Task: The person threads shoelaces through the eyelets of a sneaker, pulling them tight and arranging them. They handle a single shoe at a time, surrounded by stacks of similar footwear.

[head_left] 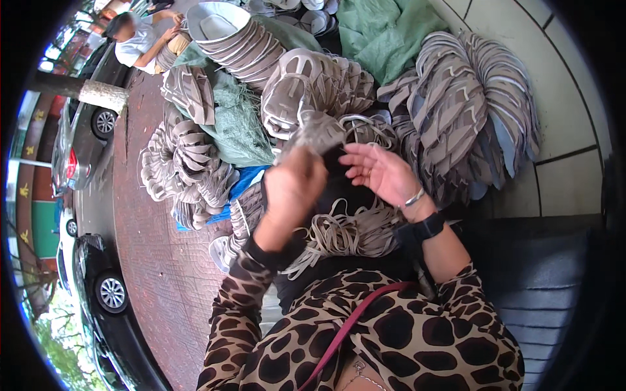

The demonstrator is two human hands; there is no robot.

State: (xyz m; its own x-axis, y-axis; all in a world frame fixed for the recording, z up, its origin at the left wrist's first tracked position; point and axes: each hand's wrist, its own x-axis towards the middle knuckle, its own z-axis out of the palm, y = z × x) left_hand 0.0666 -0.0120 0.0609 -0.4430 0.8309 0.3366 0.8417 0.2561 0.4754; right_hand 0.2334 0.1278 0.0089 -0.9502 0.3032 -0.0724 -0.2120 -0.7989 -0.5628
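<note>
My left hand (297,186) is closed in a fist, smeared by motion. Right beyond it is a blurred grey-beige shoe upper (318,133), which it appears to hold. My right hand (383,171), with a ring and a silver bracelet, is raised beside it, palm turned inward and fingers slightly curled and apart. I see nothing in that hand. On my lap, below both hands, rests a bundle of beige shoelaces (352,231). Just past my hands a row of grey-beige shoe uppers (303,85) lies on the pile.
Stacked uppers (228,39) lean at the back; a large fanned bundle of uppers (456,104) sits at right. More uppers (179,153) and green woven sacking (238,120) lie at left. A person (147,42) sits at far left, near parked cars (107,287). A black padded seat (541,280) is beside me.
</note>
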